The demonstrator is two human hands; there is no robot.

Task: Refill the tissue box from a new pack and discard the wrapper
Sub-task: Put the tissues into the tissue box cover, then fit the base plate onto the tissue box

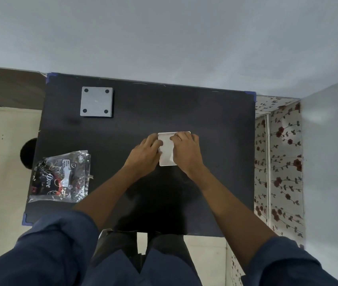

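hands pressing white tissue box [167,153] between them, left hand [146,154] and right hand [186,152] fingers curled over its top

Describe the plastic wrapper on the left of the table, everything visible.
The wrapper is a crinkled, glossy film bag, clear at the edges, printed mostly black with red and gold swirls, white script reading "Dove" and a white label patch. It looks flattened and empty, though that cannot be confirmed. It lies flat near the near-left edge of the black table, one corner at the table's edge. Neither hand touches it; nothing else rests on it.
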